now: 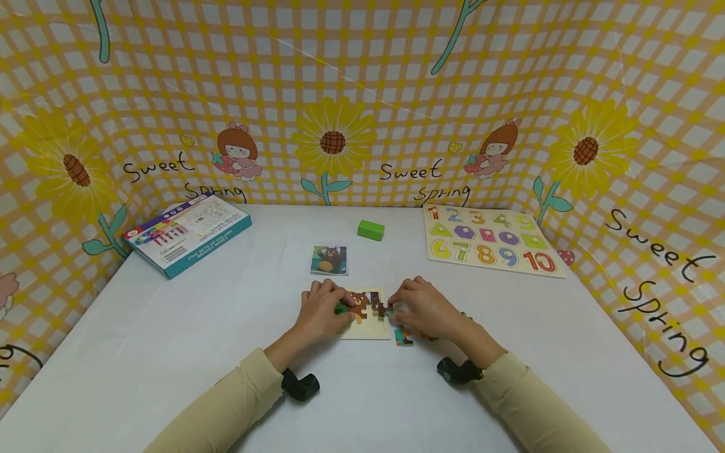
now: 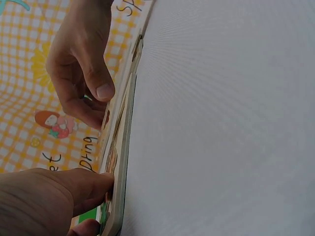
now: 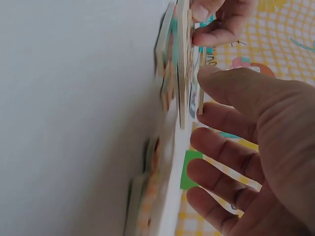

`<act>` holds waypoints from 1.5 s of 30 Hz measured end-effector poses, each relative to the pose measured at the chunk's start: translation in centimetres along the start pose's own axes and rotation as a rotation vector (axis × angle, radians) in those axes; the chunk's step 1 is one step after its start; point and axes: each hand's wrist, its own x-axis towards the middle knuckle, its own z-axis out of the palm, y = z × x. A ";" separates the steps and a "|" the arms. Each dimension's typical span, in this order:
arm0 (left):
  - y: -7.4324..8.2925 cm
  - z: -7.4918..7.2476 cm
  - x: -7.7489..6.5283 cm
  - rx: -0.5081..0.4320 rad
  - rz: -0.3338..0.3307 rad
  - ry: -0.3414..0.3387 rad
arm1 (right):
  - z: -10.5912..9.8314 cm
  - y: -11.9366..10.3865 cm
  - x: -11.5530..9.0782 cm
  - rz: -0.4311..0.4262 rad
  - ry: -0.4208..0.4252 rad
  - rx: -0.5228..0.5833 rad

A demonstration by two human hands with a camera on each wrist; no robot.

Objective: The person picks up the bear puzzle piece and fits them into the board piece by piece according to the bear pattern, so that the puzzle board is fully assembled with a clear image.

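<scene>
- One right hand (image 1: pixel 425 308): thumb and index clamp a puzzle piece (image 1: pixel 382 309); its long axis points from their tips toward the left hand (image 1: pixel 324 309).
- Left fingers: apart, touching the bear puzzle (image 1: pixel 359 302) beneath.

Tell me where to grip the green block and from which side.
Pinch the green block across its near and far long faces, around mid-length, coming from above. It lies on the white table, its longer side running roughly left to right; nothing visibly touches it, so both faces should be reachable.
</scene>
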 end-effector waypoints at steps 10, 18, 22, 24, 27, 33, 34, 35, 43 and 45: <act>0.1 0.0 0.0 -0.002 0.001 0.005 | 0.5 -0.8 0.9 -0.006 -0.008 -0.029; 0.1 -0.1 -0.1 -0.003 0.001 -0.001 | 0.7 -1.1 1.2 0.000 -0.021 -0.036; 0.2 -0.1 -0.1 -0.004 -0.003 -0.003 | 0.7 -1.3 1.4 0.004 -0.037 -0.042; 0.2 -0.1 -0.1 -0.003 -0.003 -0.003 | 0.7 -1.3 1.4 0.001 -0.040 -0.046; 0.2 -0.2 -0.1 0.002 -0.005 -0.007 | 0.7 -1.3 1.5 -0.005 -0.038 -0.051; 0.3 -0.2 -0.1 0.006 -0.011 -0.019 | 0.8 -1.2 1.6 -0.018 -0.031 -0.086; 0.4 -0.2 -0.1 0.007 -0.011 -0.019 | 0.8 -1.2 1.6 -0.019 -0.031 -0.092; 0.4 -0.2 -0.1 0.008 -0.011 -0.018 | 0.9 -1.3 1.6 -0.019 -0.030 -0.099; 0.4 -0.1 0.0 0.018 -0.011 -0.010 | 0.6 -1.7 1.7 -0.024 -0.034 -0.133; 0.5 -0.1 0.0 0.017 -0.012 -0.009 | 0.7 -1.7 1.7 -0.023 -0.036 -0.143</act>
